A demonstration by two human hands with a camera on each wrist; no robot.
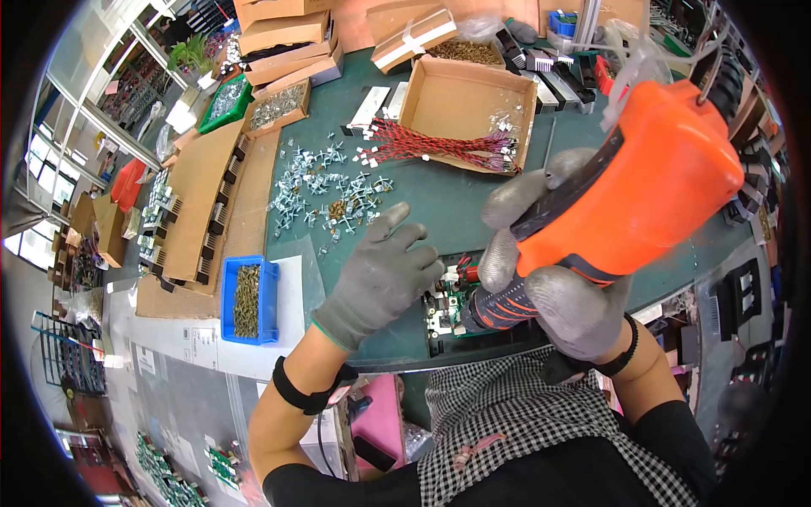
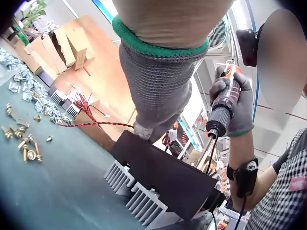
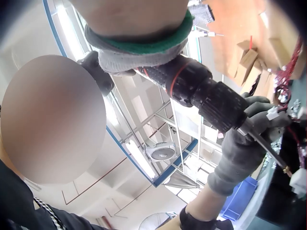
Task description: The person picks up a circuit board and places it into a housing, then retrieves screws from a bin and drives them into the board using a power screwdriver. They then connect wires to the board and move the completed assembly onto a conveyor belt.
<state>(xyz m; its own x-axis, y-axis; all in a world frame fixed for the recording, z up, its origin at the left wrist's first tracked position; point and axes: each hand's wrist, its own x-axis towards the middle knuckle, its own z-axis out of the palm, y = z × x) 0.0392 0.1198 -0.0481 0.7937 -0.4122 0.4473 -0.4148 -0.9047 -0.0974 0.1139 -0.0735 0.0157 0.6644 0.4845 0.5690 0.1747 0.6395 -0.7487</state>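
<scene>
My right hand [image 1: 583, 308], in a grey glove, grips an orange-and-black power screwdriver [image 1: 634, 186]. Its shaft points down at a green circuit board [image 1: 448, 308] in a black heatsink housing [image 2: 163, 172], and a brass screw [image 3: 286, 170] shows at the bit's tip. My gloved left hand [image 1: 380, 283] is at the board's left side, its fingers bent down. A twisted red-and-black wire [image 2: 96, 124] runs to its fingertips, which pinch it near the housing's edge. A white connector [image 3: 273, 113] shows by these fingers in the right wrist view.
Loose silvery hardware [image 1: 317, 186] and brass screws [image 2: 29, 148] lie on the green table. Behind them, a cardboard tray [image 1: 469, 93] carries a bundle of red-and-black wires [image 1: 439, 145]. A blue bin [image 1: 272, 296] of screws stands at the left, beside a cardboard-covered row of heatsinks [image 1: 198, 203].
</scene>
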